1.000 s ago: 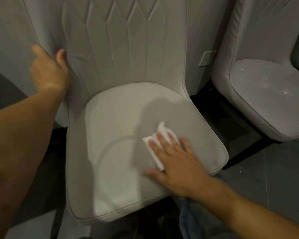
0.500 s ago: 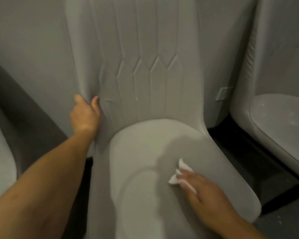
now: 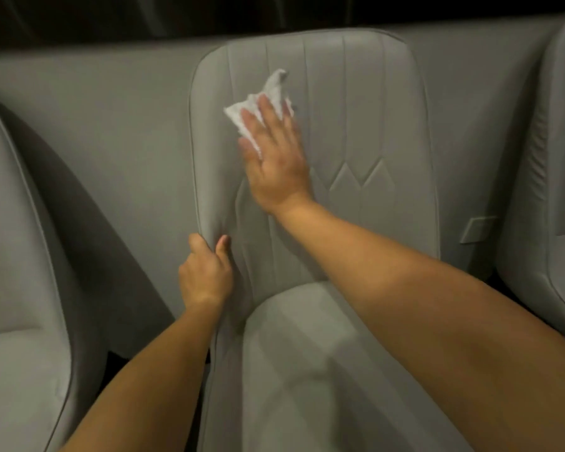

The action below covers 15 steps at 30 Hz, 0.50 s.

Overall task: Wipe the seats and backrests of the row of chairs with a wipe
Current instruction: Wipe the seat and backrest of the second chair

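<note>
A grey padded chair stands in the middle of the view, with a stitched backrest and a rounded seat. My right hand lies flat with straight fingers on the upper left of the backrest, pressing a crumpled white wipe against it; part of the wipe sticks out above and left of the fingers. My left hand grips the left edge of the backrest low down, thumb on the front and fingers wrapped behind.
A second grey chair stands at the left and a third at the right, close beside the middle one. A grey wall runs behind the row. A pale tag hangs by the backrest's right edge.
My right hand has lifted the wipe off the seat and moved it up onto the backrest. The camera has tilted upward. My left hand keeps its grip on the backrest edge.
</note>
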Each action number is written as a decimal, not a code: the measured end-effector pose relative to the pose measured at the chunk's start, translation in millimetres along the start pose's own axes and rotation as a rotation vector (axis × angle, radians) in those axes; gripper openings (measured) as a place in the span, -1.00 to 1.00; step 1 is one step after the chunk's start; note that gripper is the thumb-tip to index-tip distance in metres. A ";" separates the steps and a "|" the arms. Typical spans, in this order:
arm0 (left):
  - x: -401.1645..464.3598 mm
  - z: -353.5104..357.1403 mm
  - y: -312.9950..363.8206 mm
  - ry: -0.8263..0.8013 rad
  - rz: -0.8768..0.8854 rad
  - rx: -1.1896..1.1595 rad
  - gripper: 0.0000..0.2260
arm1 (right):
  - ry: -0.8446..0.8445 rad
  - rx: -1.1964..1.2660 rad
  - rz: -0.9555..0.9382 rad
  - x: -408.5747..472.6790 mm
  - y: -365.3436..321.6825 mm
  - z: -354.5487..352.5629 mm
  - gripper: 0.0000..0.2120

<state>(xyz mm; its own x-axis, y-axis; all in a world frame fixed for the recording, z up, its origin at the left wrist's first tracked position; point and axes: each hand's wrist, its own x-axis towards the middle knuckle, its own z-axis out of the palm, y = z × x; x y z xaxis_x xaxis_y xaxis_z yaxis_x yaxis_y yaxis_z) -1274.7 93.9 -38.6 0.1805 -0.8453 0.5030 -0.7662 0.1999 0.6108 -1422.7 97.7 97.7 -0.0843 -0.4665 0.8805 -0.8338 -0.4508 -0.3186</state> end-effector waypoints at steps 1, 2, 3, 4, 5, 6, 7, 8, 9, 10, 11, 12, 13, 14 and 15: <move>-0.3 0.9 -0.2 0.006 -0.001 -0.006 -0.66 | -0.072 -0.086 -0.066 10.4 1.9 10.5 -0.57; -0.9 1.9 -0.8 0.016 0.000 -0.011 -0.66 | -0.157 -0.177 -0.111 19.3 5.8 20.7 -0.52; -1.2 2.8 -1.6 0.027 0.005 -0.018 -0.67 | -0.235 -0.258 -0.141 26.5 12.0 29.8 -0.47; -0.9 3.7 -2.4 0.033 0.013 -0.021 -0.67 | -0.288 -0.318 -0.165 30.7 19.2 37.2 -0.43; -0.2 4.3 -2.9 0.036 0.020 -0.020 -0.68 | -0.312 -0.364 -0.186 32.0 25.9 43.4 -0.39; 0.8 5.0 -3.0 0.040 0.021 -0.019 -0.68 | -0.310 -0.400 -0.205 31.3 31.0 48.7 -0.37; 1.6 5.9 -2.9 0.043 0.019 -0.018 -0.69 | -0.295 -0.426 -0.217 30.4 33.4 53.2 -0.35; 1.7 6.5 -2.7 0.046 0.016 -0.021 -0.70 | -0.277 -0.448 -0.226 30.6 34.5 57.1 -0.33; 2.1 7.3 -2.7 0.048 0.017 -0.028 -0.70 | -0.263 -0.483 -0.243 33.3 36.3 59.7 -0.32; 2.5 7.9 -3.2 0.051 0.023 -0.034 -0.70 | -0.255 -0.534 -0.269 39.7 40.5 59.7 -0.31; 3.2 8.6 -3.9 0.053 0.028 -0.039 -0.70 | -0.253 -0.583 -0.290 49.1 46.2 56.9 -0.29; 4.0 9.1 -4.7 0.054 0.030 -0.044 -0.70 | -0.248 -0.613 -0.291 60.3 51.0 51.4 -0.28; 4.4 9.6 -5.0 0.055 0.031 -0.048 -0.69 | -0.238 -0.624 -0.264 71.0 54.5 45.1 -0.27; 3.9 10.1 -5.0 0.059 0.032 -0.051 -0.69 | -0.222 -0.624 -0.216 79.9 57.7 39.3 -0.26; 3.3 9.9 -5.0 0.065 0.034 -0.054 -0.69 | -0.205 -0.623 -0.162 86.8 61.0 34.7 -0.25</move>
<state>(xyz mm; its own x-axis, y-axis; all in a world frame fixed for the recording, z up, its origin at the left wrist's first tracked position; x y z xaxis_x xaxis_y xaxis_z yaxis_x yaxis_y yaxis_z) -1276.3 85.2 -46.0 0.1965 -0.8038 0.5615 -0.7387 0.2553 0.6239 -1462.0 3.3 142.5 0.1227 -0.5926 0.7961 -0.9912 -0.0333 0.1280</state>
